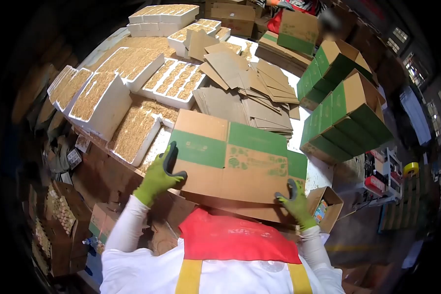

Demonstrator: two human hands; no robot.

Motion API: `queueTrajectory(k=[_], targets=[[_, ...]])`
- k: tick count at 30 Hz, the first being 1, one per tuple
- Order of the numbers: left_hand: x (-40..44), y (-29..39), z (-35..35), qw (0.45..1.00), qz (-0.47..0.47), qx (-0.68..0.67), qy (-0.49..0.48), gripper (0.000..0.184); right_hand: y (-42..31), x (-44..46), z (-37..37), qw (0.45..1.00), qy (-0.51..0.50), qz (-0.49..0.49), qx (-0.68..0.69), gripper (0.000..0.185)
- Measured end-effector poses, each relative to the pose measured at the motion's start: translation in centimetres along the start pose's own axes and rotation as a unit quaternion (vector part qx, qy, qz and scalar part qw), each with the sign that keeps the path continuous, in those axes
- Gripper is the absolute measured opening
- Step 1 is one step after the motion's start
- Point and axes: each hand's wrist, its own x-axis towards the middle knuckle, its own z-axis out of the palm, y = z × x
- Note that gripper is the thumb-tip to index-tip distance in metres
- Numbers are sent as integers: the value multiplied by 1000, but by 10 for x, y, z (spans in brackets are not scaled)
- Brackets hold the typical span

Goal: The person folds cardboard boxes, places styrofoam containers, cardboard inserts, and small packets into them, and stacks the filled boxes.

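A flattened cardboard carton [201,169], brown with green printed bands, lies in front of me with its near edge towards my body. My left hand [162,171], in a lime-green glove with dark fingertips, is at its left edge, thumb and fingers spread wide apart. At the near right corner is my right hand [298,203], gloved the same way, its thumb and forefinger apart and touching or just over the board. Both hands look open; any fingers under the carton are hidden. More cardboard [250,209] shows below the near edge.
White foam trays [100,110] full of light brown contents crowd the left of the table. Loose cardboard sheets [264,110] lie behind the carton. Green-and-brown open boxes [345,117] stand at right. A small open box [324,208] is beside my right hand. Another person [299,6] is at the back.
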Motion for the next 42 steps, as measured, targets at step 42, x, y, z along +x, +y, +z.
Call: queueTrajectory(k=[42], targets=[[43, 120, 79, 854, 510, 51, -83, 41, -276, 143, -60, 927, -192, -246, 207, 30]])
